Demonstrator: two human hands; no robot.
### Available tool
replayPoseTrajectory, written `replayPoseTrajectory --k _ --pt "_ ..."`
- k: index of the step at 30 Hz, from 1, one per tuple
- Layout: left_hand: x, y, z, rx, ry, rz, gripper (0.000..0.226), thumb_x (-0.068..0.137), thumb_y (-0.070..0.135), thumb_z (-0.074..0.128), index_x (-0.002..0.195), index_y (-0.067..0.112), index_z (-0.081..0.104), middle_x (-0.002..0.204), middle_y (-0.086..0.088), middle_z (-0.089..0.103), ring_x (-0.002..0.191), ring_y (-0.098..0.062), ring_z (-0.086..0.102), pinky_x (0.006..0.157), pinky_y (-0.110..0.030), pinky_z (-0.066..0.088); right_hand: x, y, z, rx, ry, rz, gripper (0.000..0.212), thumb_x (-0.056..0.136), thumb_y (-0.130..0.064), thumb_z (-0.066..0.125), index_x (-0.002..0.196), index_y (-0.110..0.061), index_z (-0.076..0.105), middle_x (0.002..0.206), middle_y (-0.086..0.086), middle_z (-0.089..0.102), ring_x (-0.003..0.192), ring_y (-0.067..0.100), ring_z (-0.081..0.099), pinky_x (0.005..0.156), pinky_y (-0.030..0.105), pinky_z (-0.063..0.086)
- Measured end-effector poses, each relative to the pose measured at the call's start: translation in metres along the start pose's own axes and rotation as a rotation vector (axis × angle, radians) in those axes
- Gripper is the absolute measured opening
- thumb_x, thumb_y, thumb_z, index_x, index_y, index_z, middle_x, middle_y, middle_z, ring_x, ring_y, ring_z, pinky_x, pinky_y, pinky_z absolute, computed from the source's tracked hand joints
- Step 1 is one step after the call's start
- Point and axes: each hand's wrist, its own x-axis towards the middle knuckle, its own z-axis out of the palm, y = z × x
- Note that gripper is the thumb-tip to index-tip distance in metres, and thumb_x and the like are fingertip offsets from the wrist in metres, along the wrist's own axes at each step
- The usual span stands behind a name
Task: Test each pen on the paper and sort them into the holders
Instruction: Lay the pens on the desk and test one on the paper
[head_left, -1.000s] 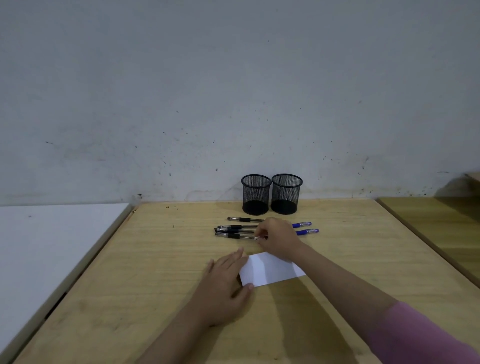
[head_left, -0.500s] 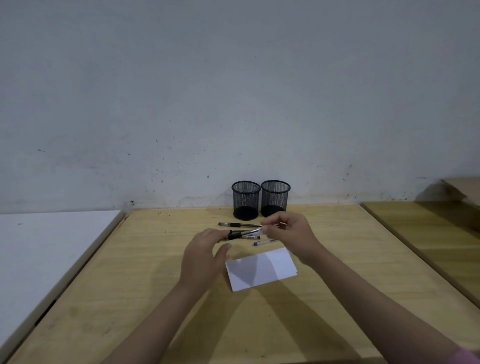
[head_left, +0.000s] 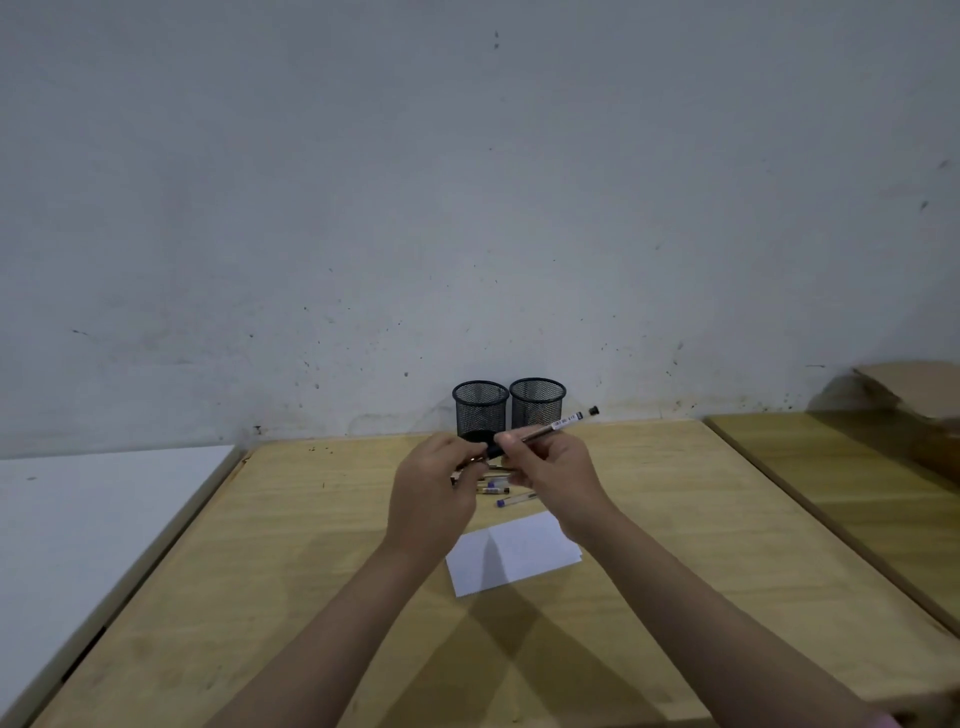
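Note:
Both hands are raised above the wooden table (head_left: 311, 571). My right hand (head_left: 550, 478) grips a black pen (head_left: 556, 423) by its barrel, the far end pointing up and right. My left hand (head_left: 431, 493) pinches the pen's near end, at the cap. A white sheet of paper (head_left: 514, 553) lies flat below the hands. Several other pens (head_left: 506, 493) lie on the table behind the paper, partly hidden by my hands. Two black mesh holders stand side by side at the wall, the left holder (head_left: 480, 408) and the right holder (head_left: 537, 402).
A white surface (head_left: 78, 519) adjoins the table on the left. A second wooden table (head_left: 857, 493) sits to the right with brown cardboard (head_left: 909, 387) on it by the wall. A grey wall (head_left: 467, 208) closes off the back.
My right hand picked a black pen from the row and lifted it. My left hand left the paper and came up to the pen's near end. The camera view tilted upward.

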Motion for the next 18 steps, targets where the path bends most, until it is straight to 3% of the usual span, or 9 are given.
replayPoseTrajectory --k 6,10,15,18 --pt "0.005 0.002 0.000 0.100 -0.084 0.045 0.015 0.078 0.007 0.059 0.091 0.005 0.068 0.074 -0.010 0.062 0.063 -0.021 0.057 0.058 -0.020 0.038 0.008 -0.003 0.000 -0.101 0.116 0.002 0.019 0.088 -0.024 0.064 0.077 -0.010 0.070 0.064 0.003 0.064 0.061 0.009 0.058 0.066 0.027 0.049" --pt "0.013 0.008 0.002 0.091 -0.103 0.021 0.013 0.079 0.005 0.061 0.089 0.005 0.070 0.072 -0.015 0.064 0.065 -0.027 0.059 0.060 -0.031 0.045 0.014 -0.002 0.003 0.021 0.137 0.098 0.024 0.090 -0.025 0.062 0.071 -0.011 0.068 0.051 -0.006 0.058 0.051 0.007 0.054 0.057 0.023 0.044" --pt "0.017 0.019 0.001 0.056 -0.099 -0.103 0.009 0.081 0.002 0.061 0.079 0.001 0.070 0.070 -0.016 0.066 0.065 -0.026 0.057 0.060 -0.034 0.044 0.027 -0.002 0.011 0.142 0.166 0.215 0.030 0.090 -0.025 0.063 0.063 -0.011 0.064 0.053 0.000 0.053 0.053 0.013 0.048 0.057 0.027 0.041" --pt "0.018 0.019 0.003 -0.006 -0.108 -0.275 0.010 0.081 0.004 0.061 0.075 0.003 0.070 0.065 -0.009 0.064 0.061 -0.022 0.058 0.057 -0.027 0.043 0.032 -0.006 0.019 0.185 0.219 0.327 0.031 0.091 -0.020 0.062 0.063 -0.006 0.061 0.059 0.005 0.054 0.052 0.014 0.046 0.054 0.027 0.041"
